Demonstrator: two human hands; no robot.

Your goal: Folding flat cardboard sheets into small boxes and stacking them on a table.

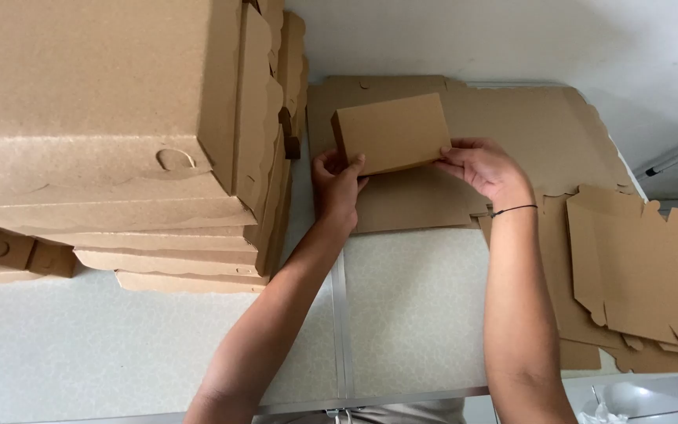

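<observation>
Head view looks down on a pale speckled table [119, 345] with a metal seam strip [341, 330] running toward the near edge between the two forearms. Its left part is taken up by a tall stack of folded brown cardboard boxes [119, 141], whose ragged right edges come just beside the left hand, leaving little room on that side. At the back, against the white wall [512, 39], lies a large flat cardboard sheet [543, 126], and more flat die-cut box blanks [637, 275] overlap at the right, some jutting past the table's right edge. Open tabletop lies in the near middle, under and between the arms. Above the big sheet is the small folded cardboard box [392, 132], tilted slightly. The left hand [337, 188] is clamped on its lower left corner, thumb on top, and the right hand [484, 166] pinches its right edge with the fingertips. A thin black band [512, 210] circles the right wrist.
</observation>
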